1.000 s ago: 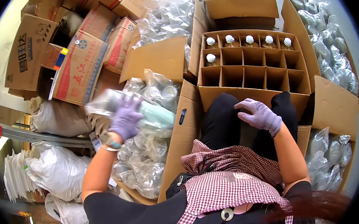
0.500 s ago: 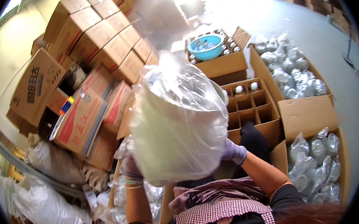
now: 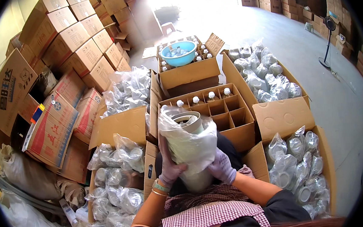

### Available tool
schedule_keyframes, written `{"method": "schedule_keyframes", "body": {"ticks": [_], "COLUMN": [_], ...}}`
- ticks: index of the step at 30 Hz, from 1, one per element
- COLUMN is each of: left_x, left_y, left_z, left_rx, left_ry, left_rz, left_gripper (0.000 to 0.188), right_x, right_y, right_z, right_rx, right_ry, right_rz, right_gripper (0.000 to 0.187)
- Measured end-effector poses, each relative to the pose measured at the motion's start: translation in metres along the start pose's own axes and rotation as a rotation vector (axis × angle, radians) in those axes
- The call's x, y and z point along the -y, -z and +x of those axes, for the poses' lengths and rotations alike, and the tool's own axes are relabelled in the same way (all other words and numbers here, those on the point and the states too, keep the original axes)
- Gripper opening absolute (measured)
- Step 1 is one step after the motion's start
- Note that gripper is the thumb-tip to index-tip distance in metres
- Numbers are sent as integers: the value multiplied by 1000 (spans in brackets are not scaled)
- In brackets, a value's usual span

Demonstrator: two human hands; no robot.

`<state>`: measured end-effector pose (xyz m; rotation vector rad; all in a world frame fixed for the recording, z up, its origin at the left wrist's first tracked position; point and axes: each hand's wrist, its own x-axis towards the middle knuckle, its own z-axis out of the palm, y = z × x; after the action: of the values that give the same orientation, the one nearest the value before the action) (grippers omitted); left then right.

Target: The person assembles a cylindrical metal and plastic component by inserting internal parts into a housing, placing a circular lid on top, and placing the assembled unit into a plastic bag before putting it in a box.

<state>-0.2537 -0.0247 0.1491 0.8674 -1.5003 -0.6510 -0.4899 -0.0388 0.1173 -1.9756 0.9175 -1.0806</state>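
While both gloved hands work near the middle of the frame, a pale cylindrical bundle (image 3: 188,149) in loose clear plastic stands between them, leaning slightly, its round open rim toward the top. The left hand (image 3: 171,170) is clamped on the bundle's lower left side, thumb across the front, its other fingers partly hidden. The right hand (image 3: 222,166) grips the lower right side, fingers against the plastic; whether their tips are together cannot be told. Just beyond the bundle, a divided carton (image 3: 242,137) holds a back row of white-capped bottles (image 3: 196,101). At upper centre, a light-blue basin (image 3: 180,61) sits on another carton (image 3: 191,75) of bottles. Plastic-wrapped pieces (image 3: 115,197) fill an open box (image 3: 151,169) at lower left, and more wrapped pieces (image 3: 299,170) fill one at lower right.
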Motion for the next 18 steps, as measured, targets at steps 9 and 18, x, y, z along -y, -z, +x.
{"method": "schedule_keyframes", "body": {"ticks": [9,18], "left_x": [-48,11], "left_y": [53,82], "left_z": [-79,108], "left_rx": [680,9], "left_ry": [107,358], "left_rz": [1191,-535], "left_gripper": [70,67], "right_x": [53,139], "right_y": [61,55], "right_z": [-71,97], "right_rx": [534,-120], "right_ry": [164,373], "right_rz": [-784,-363], "right_gripper": [74,50]}}
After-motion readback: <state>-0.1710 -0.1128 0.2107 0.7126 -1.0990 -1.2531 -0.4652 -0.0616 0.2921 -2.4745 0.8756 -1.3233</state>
